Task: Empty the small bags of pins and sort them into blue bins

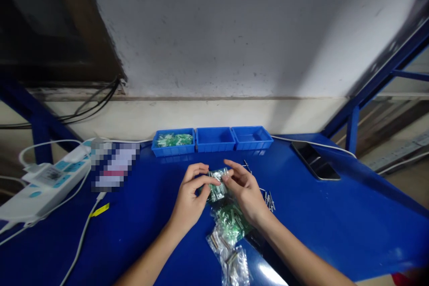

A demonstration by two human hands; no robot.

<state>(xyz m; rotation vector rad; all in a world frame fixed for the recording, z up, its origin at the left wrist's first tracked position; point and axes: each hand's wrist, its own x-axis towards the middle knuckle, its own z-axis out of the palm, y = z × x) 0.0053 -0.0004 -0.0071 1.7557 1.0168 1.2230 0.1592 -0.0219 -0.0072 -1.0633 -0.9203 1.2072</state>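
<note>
Looked partway: green pieces (176,140) sat in the leftmost blue bin (173,152), left hand (187,201) and right hand (250,196) both pinched a clear packet (218,192), bagged green parts (231,222) and loose metal pins (269,202) lay outside; couldn't tell total left.

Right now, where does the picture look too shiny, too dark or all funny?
Head view: white glare near the bottom edge, glints on the plastic bags; a soft shadow down the right part of the wall, a dark upper left corner; blocky squares hiding something at the left.
</note>
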